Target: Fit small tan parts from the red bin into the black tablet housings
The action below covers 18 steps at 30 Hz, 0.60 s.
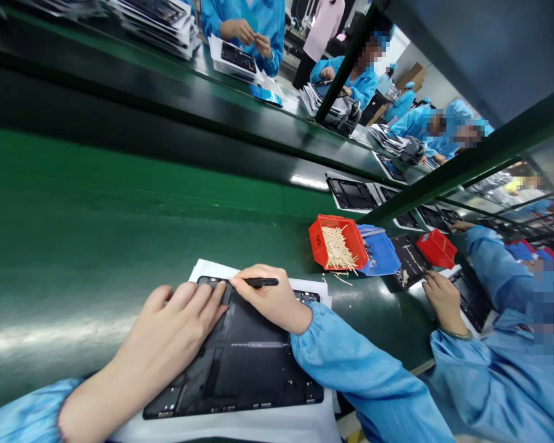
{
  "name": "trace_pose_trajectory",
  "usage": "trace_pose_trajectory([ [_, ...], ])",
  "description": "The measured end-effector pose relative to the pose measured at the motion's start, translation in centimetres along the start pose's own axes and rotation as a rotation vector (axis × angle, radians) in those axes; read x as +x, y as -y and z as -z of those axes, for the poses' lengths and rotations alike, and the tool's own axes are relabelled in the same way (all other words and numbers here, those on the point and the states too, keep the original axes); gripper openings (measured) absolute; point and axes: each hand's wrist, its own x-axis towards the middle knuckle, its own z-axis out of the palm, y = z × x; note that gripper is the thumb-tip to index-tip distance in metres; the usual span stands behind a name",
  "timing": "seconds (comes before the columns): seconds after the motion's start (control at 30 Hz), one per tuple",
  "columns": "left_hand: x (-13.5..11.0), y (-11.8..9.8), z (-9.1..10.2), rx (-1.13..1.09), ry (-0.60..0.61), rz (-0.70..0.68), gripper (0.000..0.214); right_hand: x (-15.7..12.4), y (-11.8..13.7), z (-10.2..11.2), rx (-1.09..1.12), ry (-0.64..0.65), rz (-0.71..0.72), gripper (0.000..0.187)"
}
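A dark tablet housing [244,363] lies open side up on a white sheet [240,426] on the green bench in front of me. My left hand [175,326] rests flat on the housing's left part, fingers stretched out and close together. My right hand [270,298] is closed round a thin black tool [260,282] whose length points right along the housing's top edge. Both my arms wear light blue sleeves.
A red bin [322,237] of thin pale sticks and a blue bin [383,253] stand to the right. A co-worker's hand [443,298] works on another housing there. Beyond runs a dark conveyor [166,138] with more housings; several blue-clad people sit across.
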Motion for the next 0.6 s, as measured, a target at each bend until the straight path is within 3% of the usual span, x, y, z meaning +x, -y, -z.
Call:
trace_pose_trajectory([
  [0.3, -0.2, 0.7, -0.1, -0.045, -0.030, 0.004, 0.040, -0.5, 0.3, 0.8, -0.027, -0.162, -0.026, 0.030],
  [0.6, -0.6, 1.2, -0.3, -0.130, -0.081, -0.149, 0.046, -0.6, 0.4, 1.0, -0.037, -0.137, 0.002, 0.025],
])
